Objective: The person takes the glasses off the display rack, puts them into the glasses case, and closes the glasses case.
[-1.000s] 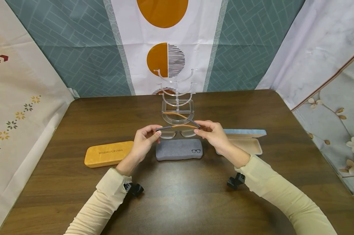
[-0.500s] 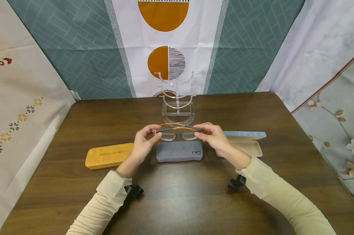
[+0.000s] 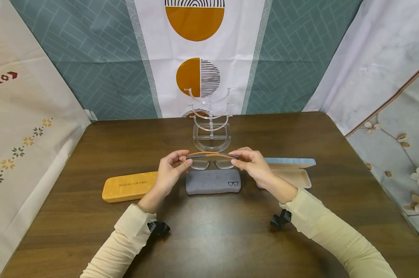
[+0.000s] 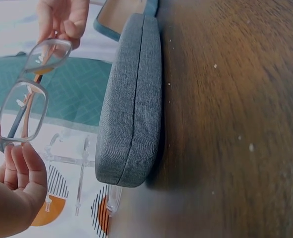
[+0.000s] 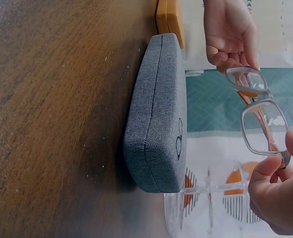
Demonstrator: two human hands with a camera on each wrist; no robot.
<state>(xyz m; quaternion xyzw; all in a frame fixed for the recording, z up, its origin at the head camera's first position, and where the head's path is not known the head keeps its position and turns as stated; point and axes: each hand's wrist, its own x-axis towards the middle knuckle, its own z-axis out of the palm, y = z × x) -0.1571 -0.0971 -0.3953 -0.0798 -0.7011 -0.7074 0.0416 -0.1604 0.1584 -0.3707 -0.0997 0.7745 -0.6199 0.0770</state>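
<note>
Both hands hold one pair of eyeglasses (image 3: 212,154) over the back edge of a closed grey glasses case (image 3: 212,182). Fingers and thumb of the left hand (image 3: 173,166) pinch the left end of the frame; the right hand (image 3: 252,166) pinches the right end. The temples, orange and dark blue-grey, are folded and cross behind the clear lenses. In the left wrist view the lenses (image 4: 23,111) have pale, see-through rims. From the right wrist, the grey case (image 5: 158,114) shows a dark glasses print on its lid.
A clear tiered display stand (image 3: 211,133) stands at the back. To the left lies a closed yellow glasses case (image 3: 129,187), partly behind the left forearm. On the right, a light-blue glasses case (image 3: 299,177) lies with its lid up, partly covered by the right hand.
The temple at the right hand, which stuck out backward, has folded in across the other one. Both hands stay at the frame's ends. The head view has tilted slightly upward.
</note>
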